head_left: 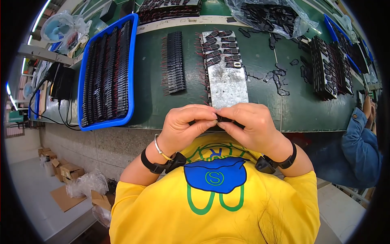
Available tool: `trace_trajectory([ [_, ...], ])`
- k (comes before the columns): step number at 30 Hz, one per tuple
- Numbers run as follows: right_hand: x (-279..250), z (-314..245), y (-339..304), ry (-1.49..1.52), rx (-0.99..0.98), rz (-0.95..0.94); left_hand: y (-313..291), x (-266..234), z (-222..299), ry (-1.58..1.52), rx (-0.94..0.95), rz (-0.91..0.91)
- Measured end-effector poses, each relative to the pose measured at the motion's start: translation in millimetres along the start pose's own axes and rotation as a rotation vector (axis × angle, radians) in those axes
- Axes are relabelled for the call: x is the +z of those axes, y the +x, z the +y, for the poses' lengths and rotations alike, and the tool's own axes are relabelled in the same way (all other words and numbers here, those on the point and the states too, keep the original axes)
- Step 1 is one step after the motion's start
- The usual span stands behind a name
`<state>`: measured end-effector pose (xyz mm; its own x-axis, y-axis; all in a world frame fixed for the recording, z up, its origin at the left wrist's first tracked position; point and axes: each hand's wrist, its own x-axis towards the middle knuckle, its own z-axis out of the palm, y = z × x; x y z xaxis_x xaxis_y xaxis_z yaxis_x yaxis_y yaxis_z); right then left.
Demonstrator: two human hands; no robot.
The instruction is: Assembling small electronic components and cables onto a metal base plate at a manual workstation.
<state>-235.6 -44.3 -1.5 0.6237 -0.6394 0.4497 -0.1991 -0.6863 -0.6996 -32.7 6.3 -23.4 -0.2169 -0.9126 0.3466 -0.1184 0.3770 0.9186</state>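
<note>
Both hands meet in front of my chest at the table's near edge. My left hand and my right hand pinch a small black part between thumbs and forefingers; most of it is hidden by the fingers. Just beyond them lies a scuffed metal plate. Small black parts with red wires stand in rows on its far half and down its left edge. Left of the plate is a long row of similar black parts with thin wires pointing left.
A blue tray packed with rows of black wired parts stands at the left. Stacked loaded plates are at the right. Black scraps litter the green table. Behind is a plastic bag of black pieces. Another person's sleeve shows far right.
</note>
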Motion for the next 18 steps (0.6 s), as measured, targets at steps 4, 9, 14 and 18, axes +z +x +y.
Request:
trace_trajectory([
  [4,0.6,2.5,-3.0,-0.028,-0.086,0.029,-1.8,4.5,2.8,-0.400,-0.271,0.083],
  [9,2.0,4.1,-3.0,-0.200,-0.216,0.113,-2.7,2.6,2.1,-0.613,-0.495,0.119],
  [14,2.0,7.1,-3.7,-0.344,-0.294,0.148,3.7,4.5,8.9,-0.623,-0.631,0.141],
  [18,2.7,9.8,-5.7,-0.411,-0.345,0.142,12.0,7.0,12.0,-0.428,-0.676,0.095],
])
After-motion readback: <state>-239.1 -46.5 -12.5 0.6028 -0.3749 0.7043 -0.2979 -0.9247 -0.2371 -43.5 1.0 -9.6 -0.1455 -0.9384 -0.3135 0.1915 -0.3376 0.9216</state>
